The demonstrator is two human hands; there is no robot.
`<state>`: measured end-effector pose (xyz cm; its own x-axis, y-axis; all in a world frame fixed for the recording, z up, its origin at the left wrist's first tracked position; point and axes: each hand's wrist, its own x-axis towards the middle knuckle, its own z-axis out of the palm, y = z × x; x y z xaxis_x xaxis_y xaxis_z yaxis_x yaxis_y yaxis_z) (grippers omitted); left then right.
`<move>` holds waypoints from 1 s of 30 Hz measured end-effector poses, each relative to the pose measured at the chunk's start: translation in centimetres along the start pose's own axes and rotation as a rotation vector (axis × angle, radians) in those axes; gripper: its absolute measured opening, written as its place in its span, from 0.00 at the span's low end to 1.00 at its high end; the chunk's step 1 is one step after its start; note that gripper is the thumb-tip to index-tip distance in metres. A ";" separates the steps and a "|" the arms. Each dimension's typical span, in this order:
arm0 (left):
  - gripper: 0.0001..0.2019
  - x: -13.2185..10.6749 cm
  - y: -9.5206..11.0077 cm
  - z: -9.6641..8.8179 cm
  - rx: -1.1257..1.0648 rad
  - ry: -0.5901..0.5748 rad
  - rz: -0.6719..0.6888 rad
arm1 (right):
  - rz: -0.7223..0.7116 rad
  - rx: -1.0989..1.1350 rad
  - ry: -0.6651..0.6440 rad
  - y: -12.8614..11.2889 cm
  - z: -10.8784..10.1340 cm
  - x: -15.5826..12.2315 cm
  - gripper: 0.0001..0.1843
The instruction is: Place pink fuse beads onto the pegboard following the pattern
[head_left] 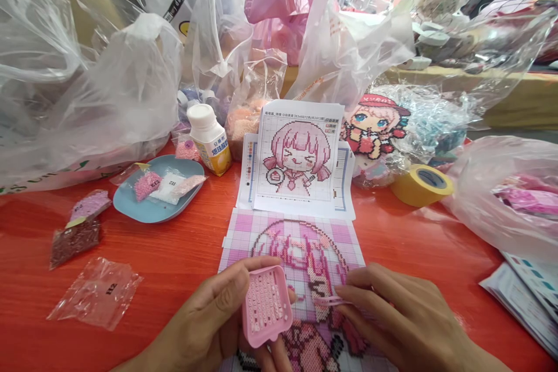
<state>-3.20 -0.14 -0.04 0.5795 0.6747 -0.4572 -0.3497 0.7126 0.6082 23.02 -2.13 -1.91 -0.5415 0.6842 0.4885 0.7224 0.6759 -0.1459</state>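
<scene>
Bead tray (260,337) in the left hand (213,311), tweezers (328,300) in the right hand (387,308)

The left hand curls around the pink bead tray, thumb along its side and fingers beneath, tilting it so the rows of pale and pink beads (267,305) show. The right hand is closed in a pinch on the pink tweezers, whose tips point left over the bead board (244,235). Whether the tips grip a bead or touch the board is hard to tell at this size.

The board lies on the red table (196,244) below both hands, partly filled with a pink-haired figure. Just beyond it stands a printed pattern (299,163) of a similar figure.

To the left, a blue plate (131,206) carries small bead packets (168,187), with a white bottle (209,136) just behind it. A clear bag (98,293) marked H2 lies nearer the front. On the right, a yellow tape roll (418,187) rests on the table, near a finished bead figure (375,125).
</scene>
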 end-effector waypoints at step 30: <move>0.27 -0.2 -1.2 -0.1 0.021 -0.154 -0.075 | 0.023 0.072 0.143 -1.6 -1.1 1.2 0.10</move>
<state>-2.97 -1.13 -0.75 0.7099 0.5811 -0.3980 -0.2870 0.7547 0.5900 21.72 -2.72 -0.14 -0.4550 0.6572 0.6009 0.6982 0.6821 -0.2173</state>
